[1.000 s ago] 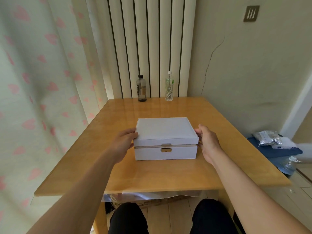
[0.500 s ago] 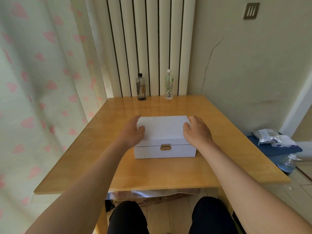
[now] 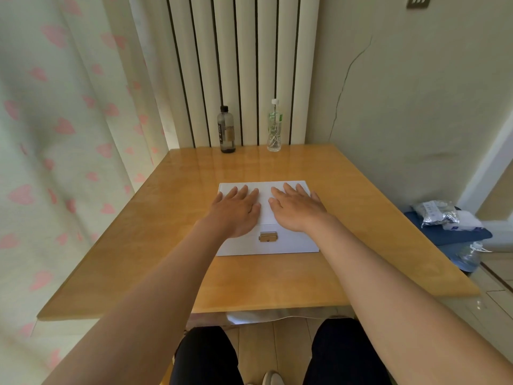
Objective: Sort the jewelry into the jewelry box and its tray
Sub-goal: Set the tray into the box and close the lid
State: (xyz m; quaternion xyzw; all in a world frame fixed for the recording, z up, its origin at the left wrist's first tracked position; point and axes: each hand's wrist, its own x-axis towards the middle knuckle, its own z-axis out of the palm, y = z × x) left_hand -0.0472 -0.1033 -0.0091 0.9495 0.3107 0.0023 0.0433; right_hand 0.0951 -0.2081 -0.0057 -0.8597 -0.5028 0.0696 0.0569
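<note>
A curtain (image 3: pixel 63 140) printed with pink hearts hangs at the far left, beside the wooden table (image 3: pixel 166 232). The left hand (image 3: pixel 236 209) lies palm down on the left half of the lid of the white jewelry box (image 3: pixel 291 244). Its fingers are straight and slightly spread, gripping nothing. At the far edge of the table, against the ribbed radiator (image 3: pixel 241 65), stands a dark bottle (image 3: pixel 227 130), capped and upright; what it holds cannot be told.

The jewelry box sits in the middle of the table with its lid down, so nothing inside it shows. Its long axis runs left to right, and its gold clasp (image 3: pixel 268 236) faces the person, below the gap between the two wrists. A clear bottle (image 3: pixel 274 126) with a white cap stands upright to the right of the dark one, well apart from the box.

The right hand (image 3: pixel 298 208) rests flat on the right half of the lid, fingers straight and pointing away, holding nothing. Past the table's right edge, a silvery packet (image 3: pixel 435 213) lies on a blue surface (image 3: pixel 455 236).
</note>
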